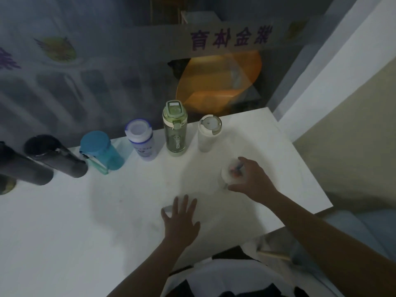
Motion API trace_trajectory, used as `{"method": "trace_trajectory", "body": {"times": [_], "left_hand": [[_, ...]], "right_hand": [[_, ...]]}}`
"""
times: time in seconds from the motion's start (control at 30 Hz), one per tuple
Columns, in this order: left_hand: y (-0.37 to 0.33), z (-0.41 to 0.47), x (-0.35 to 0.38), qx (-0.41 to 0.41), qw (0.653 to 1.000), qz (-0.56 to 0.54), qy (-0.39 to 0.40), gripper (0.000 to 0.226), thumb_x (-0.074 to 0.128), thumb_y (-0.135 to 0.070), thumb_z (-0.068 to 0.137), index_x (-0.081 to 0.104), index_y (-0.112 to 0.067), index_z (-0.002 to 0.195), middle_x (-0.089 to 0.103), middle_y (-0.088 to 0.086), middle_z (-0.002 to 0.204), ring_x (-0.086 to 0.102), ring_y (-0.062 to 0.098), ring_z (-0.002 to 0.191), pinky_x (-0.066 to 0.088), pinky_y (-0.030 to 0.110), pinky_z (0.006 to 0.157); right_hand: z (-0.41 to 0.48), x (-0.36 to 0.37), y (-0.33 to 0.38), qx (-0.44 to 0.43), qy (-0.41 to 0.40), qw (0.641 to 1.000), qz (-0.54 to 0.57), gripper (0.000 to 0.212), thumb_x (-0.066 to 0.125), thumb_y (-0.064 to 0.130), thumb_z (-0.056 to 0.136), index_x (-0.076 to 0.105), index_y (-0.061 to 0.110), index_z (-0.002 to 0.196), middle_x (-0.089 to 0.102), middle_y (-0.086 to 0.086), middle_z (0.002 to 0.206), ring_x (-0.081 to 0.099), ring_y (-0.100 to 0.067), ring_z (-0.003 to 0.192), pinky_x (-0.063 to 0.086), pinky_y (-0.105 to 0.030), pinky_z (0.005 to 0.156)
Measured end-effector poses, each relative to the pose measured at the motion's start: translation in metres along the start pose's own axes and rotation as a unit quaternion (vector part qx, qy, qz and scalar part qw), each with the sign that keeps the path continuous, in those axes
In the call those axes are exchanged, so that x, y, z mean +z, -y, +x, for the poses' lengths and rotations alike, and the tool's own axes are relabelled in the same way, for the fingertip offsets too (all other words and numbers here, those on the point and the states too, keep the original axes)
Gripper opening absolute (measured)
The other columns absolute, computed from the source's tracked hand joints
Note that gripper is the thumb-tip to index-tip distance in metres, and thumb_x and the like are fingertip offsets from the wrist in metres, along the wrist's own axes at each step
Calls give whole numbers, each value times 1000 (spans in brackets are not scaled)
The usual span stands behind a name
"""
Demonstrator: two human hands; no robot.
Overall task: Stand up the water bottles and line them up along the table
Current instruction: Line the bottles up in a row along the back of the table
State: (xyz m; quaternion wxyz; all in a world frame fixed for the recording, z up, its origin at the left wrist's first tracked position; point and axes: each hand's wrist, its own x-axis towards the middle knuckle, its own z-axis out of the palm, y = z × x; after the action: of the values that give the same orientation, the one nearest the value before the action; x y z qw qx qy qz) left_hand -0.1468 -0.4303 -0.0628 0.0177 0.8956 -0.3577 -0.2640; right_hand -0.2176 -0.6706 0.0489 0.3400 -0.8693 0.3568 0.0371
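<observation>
Bottles stand upright in a row along the far table edge, running from left of frame to upper centre: two dark flasks (57,157), a teal bottle (100,152), a white bottle with a blue-rimmed lid (140,140), a tall green bottle (174,129) and a white tumbler (209,133). Right hand (252,181), right of centre, is wrapped around a clear bottle with a white cap (232,173) standing on the white table (64,232), apart from the row. Left hand (181,221), lower centre, lies flat with fingers spread over a pale, blurred object (168,209); no grip is visible.
</observation>
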Motion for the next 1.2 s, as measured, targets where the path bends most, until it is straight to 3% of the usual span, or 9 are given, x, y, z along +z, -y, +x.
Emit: {"method": "trace_trajectory", "body": {"times": [0.23, 0.37, 0.43, 0.5, 0.6, 0.77, 1.2], "left_hand": [[-21, 6, -5, -56, 998, -6, 13, 71, 33, -60, 94, -1, -41, 153, -6, -8, 164, -9, 23, 150, 9, 66, 112], [-35, 7, 1, -98, 995, -14, 4, 72, 36, -60, 93, 0, -41, 153, -4, -8, 164, -8, 24, 150, 14, 64, 112], [-42, 6, 5, -119, 992, -29, -4, 72, 37, -60, 93, 2, -41, 153, -3, -9, 164, -7, 24, 150, 16, 64, 112], [-49, 6, 8, -141, 989, -47, -17, 71, 38, -58, 93, 3, -42, 153, -2, -9, 164, -6, 24, 150, 17, 63, 112], [-60, 8, 10, -170, 983, -57, -27, 70, 37, -58, 94, 1, -43, 153, -5, -12, 163, -6, 22, 150, 19, 60, 113], [-70, 11, 14, -196, 977, -73, -40, 71, 40, -57, 94, 3, -44, 153, -5, -14, 163, -3, 22, 151, 22, 59, 112], [-78, 12, 12, -224, 972, -69, -15, 73, 42, -54, 95, 0, -43, 153, -11, -14, 162, -4, 22, 150, 25, 54, 112]], "right_hand": [[37, -6, -20, -49, 28, 998, 26, 81, 84, 38, 55, 50, 25, 127, 53, 0, 122, 56, -20, 109, 43, -30, 87], [70, -38, -32, -79, 27, 996, 44, 56, 80, 45, 52, 58, 22, 98, 64, 0, 96, 63, -18, 86, 53, -35, 74], [92, -58, -36, -75, 31, 994, 67, 67, 82, 42, 59, 55, 19, 116, 61, -3, 116, 60, -22, 104, 51, -42, 92], [116, -75, -42, -56, 24, 995, 78, 76, 85, 37, 64, 48, 20, 128, 51, -4, 132, 51, -25, 118, 43, -40, 101], [148, -91, -45, -55, 11, 995, 78, 72, 85, 36, 67, 47, 24, 127, 49, -4, 134, 50, -27, 120, 41, -36, 95], [187, -100, -41, -74, -1, 996, 39, 68, 81, 41, 70, 47, 22, 126, 51, -4, 135, 50, -28, 123, 43, -42, 101], [208, -76, -45, -103, 10, 994, 16, 67, 81, 49, 65, 51, 27, 120, 54, -2, 130, 54, -25, 115, 47, -39, 96]]}}
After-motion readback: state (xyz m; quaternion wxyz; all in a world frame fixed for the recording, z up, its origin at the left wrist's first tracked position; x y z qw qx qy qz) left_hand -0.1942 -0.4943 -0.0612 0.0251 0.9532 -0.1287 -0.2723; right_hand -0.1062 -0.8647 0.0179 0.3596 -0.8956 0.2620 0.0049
